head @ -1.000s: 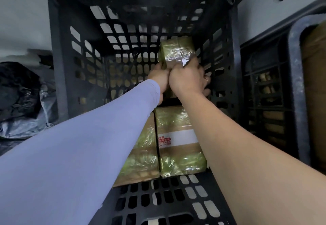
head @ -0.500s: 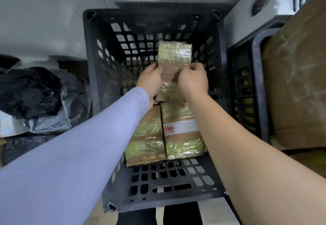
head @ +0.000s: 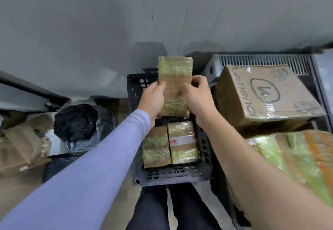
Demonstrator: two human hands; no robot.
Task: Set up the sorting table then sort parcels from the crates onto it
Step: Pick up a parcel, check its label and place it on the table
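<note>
A small cardboard parcel [head: 174, 78] wrapped in yellowish tape is held upright above the black perforated crate [head: 173, 175]. My left hand [head: 153, 101] grips its left side and my right hand [head: 196, 98] grips its right side. Two more taped parcels lie side by side on the crate floor: a plain parcel [head: 156, 148] on the left and a parcel with a white label [head: 182, 142] on the right.
A large tilted cardboard box [head: 266, 94] sits on the crate to the right, with a green and orange wrapped parcel [head: 297, 159] in front of it. Black plastic bags [head: 77, 121] and brown paper packages [head: 21, 148] lie on the left. A grey wall stands behind.
Both hands have lifted the parcel up out of the crate, from deep inside to above its rim. The view has pulled back and upward.
</note>
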